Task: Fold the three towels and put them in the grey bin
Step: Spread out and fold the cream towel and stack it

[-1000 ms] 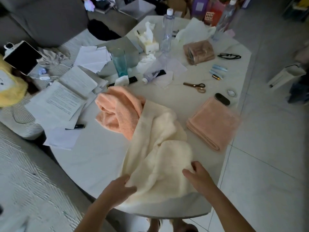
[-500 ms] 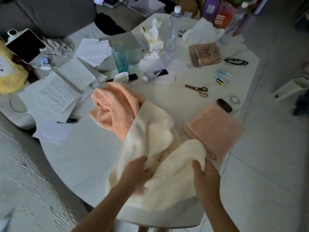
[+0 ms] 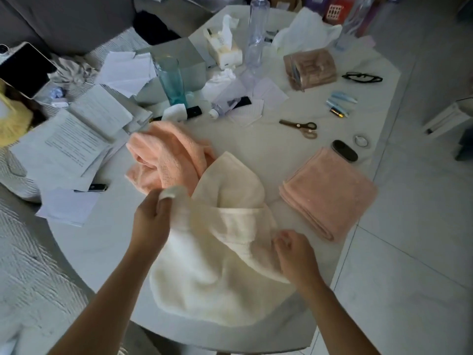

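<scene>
Cream towel (image 3: 217, 265) lies bunched at the near table (image 3: 256, 155) edge, unfolded. Left hand (image 3: 151, 221) pinches one edge in its grip; right hand (image 3: 294, 254) clutches another. Folded pink towel (image 3: 330, 190) sits right. Orange towel (image 3: 163, 157) crumpled behind. One of three folded; grey bin not identifiable.

Scissors (image 3: 302, 126) lie on the white table (image 3: 256, 155) near black glasses (image 3: 362, 77), a teal tumbler (image 3: 171, 82), a clear bottle (image 3: 256, 32), a tissue box (image 3: 225, 48) and loose papers (image 3: 74, 144).
</scene>
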`<state>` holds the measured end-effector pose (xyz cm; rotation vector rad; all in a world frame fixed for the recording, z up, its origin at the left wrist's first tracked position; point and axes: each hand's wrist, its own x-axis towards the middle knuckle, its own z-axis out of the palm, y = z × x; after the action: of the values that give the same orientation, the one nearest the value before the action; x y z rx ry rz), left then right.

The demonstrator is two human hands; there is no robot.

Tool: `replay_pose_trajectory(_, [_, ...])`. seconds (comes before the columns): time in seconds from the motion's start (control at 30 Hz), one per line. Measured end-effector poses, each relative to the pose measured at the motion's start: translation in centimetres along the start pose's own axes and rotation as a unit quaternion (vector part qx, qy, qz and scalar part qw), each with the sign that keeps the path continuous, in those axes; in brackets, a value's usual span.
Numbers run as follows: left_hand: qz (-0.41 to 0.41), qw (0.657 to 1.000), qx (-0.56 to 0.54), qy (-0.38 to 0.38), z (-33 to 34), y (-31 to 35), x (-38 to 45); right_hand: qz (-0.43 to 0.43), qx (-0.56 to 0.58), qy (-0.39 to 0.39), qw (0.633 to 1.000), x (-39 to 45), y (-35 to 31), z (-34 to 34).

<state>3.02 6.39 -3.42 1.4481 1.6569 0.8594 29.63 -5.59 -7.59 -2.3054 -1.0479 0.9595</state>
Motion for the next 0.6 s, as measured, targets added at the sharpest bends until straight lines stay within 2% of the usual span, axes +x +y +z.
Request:
replay_pose_trajectory(0.07, [0.002,0.999,-0.049,-0.022,1.7,2.2,2.2,0.027,0.018,-0.020,0.999,1.3,-0.2,-0.1])
replay_pose_trajectory(0.13, [0.008,0.993,-0.099,-0.061,3.6,4.1,4.0,0.016,0.040,-0.030,0.999,1.9,-0.6,0.3])
replay_pose_trajectory(0.2, [0.047,0.989,-0.075,-0.115,5.5,5.4,5.7,-0.018,0.012,-0.042,0.999,2.3,-1.0,0.8])
replay_pose_trajectory(0.27, [0.064,0.989,-0.006,-0.133,7.7,5.8,7.8,-0.047,-0.067,-0.071,0.994,2.5,-1.1,1.4])
replay_pose_trajectory(0.33, [0.075,0.978,0.135,-0.138,10.2,5.1,10.0,-0.036,-0.110,-0.082,0.990,2.3,-1.3,1.8])
replay_pose_trajectory(0.37, [0.090,0.954,0.234,-0.164,11.5,4.6,10.9,-0.031,-0.102,-0.068,0.992,2.2,-1.3,1.9])
replay_pose_trajectory(0.43, [0.112,0.884,0.392,-0.229,13.9,3.5,12.6,-0.039,-0.069,-0.003,0.997,2.2,-1.6,1.9])
replay_pose_trajectory(0.5, [0.103,0.850,0.442,-0.267,15.3,2.8,14.0,-0.012,0.016,0.058,0.998,2.6,-1.7,1.7])
replay_pose_trajectory(0.57, [0.086,0.853,0.431,-0.281,15.8,2.7,15.1,0.073,0.116,0.065,0.988,3.2,-1.8,1.4])
replay_pose_trajectory(0.6, [0.066,0.873,0.397,-0.276,15.9,2.7,15.5,0.110,0.135,0.051,0.983,3.3,-1.8,1.5])
